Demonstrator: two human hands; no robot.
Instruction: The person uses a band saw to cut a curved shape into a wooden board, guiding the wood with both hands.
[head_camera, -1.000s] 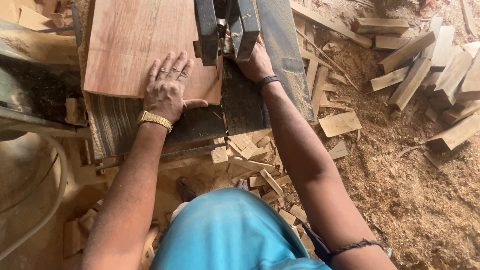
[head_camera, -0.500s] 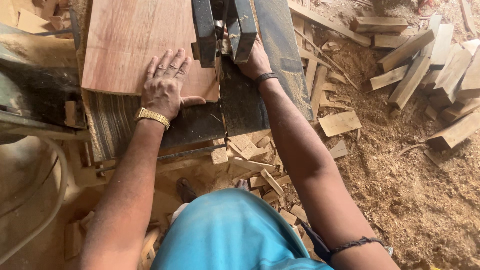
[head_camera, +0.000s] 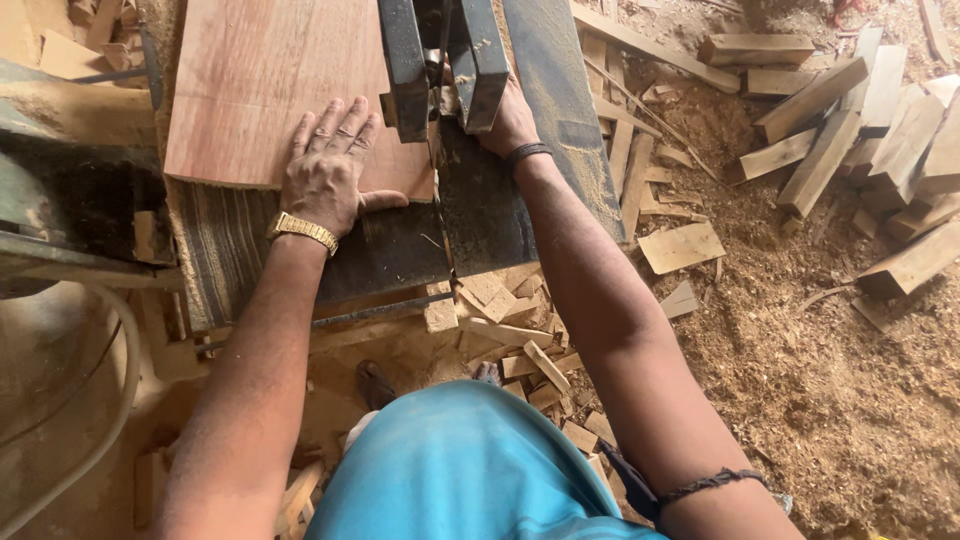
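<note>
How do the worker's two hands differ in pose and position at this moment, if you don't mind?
The left hand lies flat, fingers spread, on the reddish wooden board, in full view; the right hand is half hidden behind the dark saw guide. The left wrist wears a gold watch, the right a dark band. Both are on the saw table.
</note>
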